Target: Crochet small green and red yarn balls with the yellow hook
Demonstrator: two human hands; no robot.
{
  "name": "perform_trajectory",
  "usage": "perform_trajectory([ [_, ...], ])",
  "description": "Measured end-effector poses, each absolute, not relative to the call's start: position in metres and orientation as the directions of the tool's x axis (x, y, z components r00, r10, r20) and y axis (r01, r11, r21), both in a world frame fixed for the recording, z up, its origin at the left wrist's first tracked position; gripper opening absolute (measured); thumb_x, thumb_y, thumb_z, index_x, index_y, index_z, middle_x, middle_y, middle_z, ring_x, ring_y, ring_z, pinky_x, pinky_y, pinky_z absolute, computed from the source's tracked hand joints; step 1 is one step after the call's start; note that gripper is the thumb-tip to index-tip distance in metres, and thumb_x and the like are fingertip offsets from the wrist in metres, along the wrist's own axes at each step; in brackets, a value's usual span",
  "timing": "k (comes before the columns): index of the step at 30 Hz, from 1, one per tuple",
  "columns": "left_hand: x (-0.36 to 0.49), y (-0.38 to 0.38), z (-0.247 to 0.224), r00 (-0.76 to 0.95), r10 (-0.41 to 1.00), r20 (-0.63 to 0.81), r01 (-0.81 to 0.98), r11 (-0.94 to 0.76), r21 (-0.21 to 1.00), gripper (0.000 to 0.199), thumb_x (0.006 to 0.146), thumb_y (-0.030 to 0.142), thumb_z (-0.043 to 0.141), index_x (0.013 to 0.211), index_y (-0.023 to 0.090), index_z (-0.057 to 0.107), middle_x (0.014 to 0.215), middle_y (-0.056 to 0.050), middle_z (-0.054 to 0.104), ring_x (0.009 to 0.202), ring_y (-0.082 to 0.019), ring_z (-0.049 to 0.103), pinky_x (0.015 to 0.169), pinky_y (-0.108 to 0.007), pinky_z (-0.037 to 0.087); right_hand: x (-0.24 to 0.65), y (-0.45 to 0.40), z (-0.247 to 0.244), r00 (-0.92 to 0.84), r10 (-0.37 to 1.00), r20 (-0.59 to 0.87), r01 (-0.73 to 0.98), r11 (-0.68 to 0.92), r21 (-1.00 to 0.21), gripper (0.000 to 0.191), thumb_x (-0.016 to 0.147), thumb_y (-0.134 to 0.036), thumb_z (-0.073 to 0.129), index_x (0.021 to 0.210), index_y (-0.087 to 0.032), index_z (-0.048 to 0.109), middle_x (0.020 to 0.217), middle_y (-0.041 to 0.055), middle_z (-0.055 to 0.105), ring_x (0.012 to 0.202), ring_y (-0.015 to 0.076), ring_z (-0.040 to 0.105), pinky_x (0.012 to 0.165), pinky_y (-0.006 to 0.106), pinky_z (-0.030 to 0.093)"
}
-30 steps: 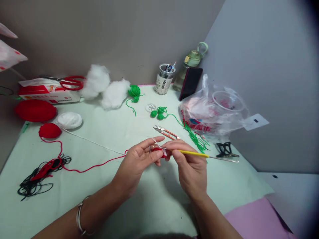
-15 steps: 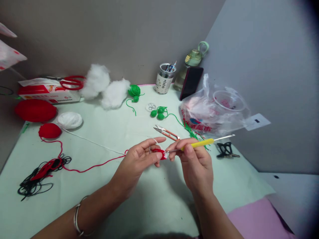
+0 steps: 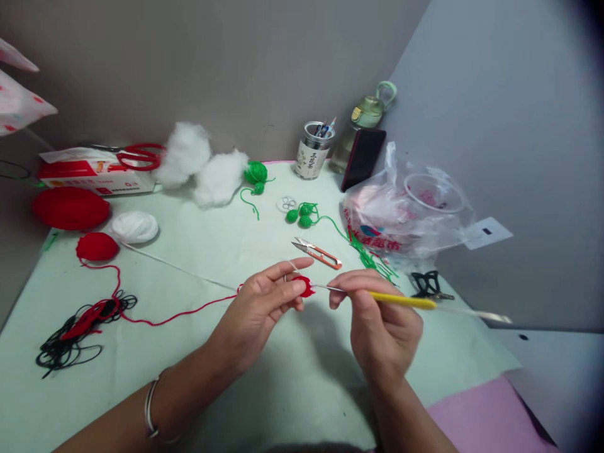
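Note:
Between thumb and fingers, my left hand (image 3: 264, 302) pinches a small red crocheted piece (image 3: 307, 287) with a whitish edge. White yarn passes by its raised index finger, and a red strand runs from the hand to the left. My right hand (image 3: 384, 321) is closed around the yellow handle (image 3: 406, 300) of a crochet hook. The hook's thin metal shaft points left, its tip at or very near the right edge of the red piece. Orange thread snips (image 3: 323, 255) lie just beyond the hands.
Red yarn balls (image 3: 70, 208), a white ball (image 3: 135, 227) and tangled black cord (image 3: 66, 349) lie left. Stuffing (image 3: 221, 179), green crocheted balls (image 3: 306, 221) and a pen tin (image 3: 312, 154) stand behind. A phone (image 3: 363, 158), plastic bag (image 3: 401, 211) and black clip (image 3: 426, 284) are right.
My right hand has moved right and slightly down, drawing back from my left hand. The hook's handle has turned so its far end points lower. The red piece shows more of its edge.

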State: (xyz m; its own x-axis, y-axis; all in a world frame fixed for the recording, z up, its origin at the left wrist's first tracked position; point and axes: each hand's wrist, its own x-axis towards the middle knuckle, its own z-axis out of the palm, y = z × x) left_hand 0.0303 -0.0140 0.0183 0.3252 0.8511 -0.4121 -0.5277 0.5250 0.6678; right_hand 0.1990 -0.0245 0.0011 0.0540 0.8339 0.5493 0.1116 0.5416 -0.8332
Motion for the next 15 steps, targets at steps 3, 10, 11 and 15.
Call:
perform_trajectory([
  [3,0.032,-0.016,0.017,0.290,0.894,-0.341,-0.475,0.444,0.760,0.033,0.081,0.025,0.085,0.114,0.024,0.081,0.090,-0.001,0.075,0.077,-0.010,0.060,0.073,-0.023,0.047,0.194,-0.019,0.002,0.012,0.884,0.467,0.013,0.467,-0.884,0.022,0.101,-0.015,0.059,0.101,-0.026,0.077,0.093,0.0029,0.075,0.082,0.0175,0.069,0.067,0.031,0.057],
  [10,0.036,-0.019,0.011,0.297,0.871,-0.391,-0.505,0.491,0.710,0.040,0.081,0.028,0.086,0.120,0.024,0.080,0.084,0.001,0.069,0.069,-0.008,0.056,0.071,-0.023,0.046,0.189,-0.030,-0.003,-0.122,0.738,0.663,0.483,0.628,-0.610,0.035,0.094,-0.006,0.065,0.118,-0.029,0.077,0.108,0.0071,0.077,0.094,0.0194,0.073,0.078,0.033,0.060],
  [11,0.036,-0.018,0.011,0.330,0.849,-0.412,-0.520,0.528,0.672,0.038,0.081,0.027,0.086,0.118,0.022,0.080,0.085,0.001,0.069,0.066,-0.007,0.054,0.068,-0.022,0.046,0.190,-0.030,-0.004,-0.131,0.727,0.674,0.505,0.634,-0.586,0.035,0.094,-0.006,0.066,0.119,-0.029,0.077,0.109,0.0076,0.076,0.095,0.0203,0.073,0.078,0.033,0.061],
  [15,0.031,-0.013,0.015,0.360,0.828,-0.429,-0.557,0.560,0.613,0.031,0.079,0.024,0.086,0.110,0.018,0.083,0.076,0.002,0.064,0.060,-0.004,0.050,0.061,-0.018,0.043,0.197,-0.023,-0.001,0.073,0.845,0.530,0.198,0.508,-0.838,0.022,0.100,-0.015,0.060,0.106,-0.026,0.078,0.089,0.0038,0.074,0.075,0.0172,0.069,0.069,0.033,0.059],
])
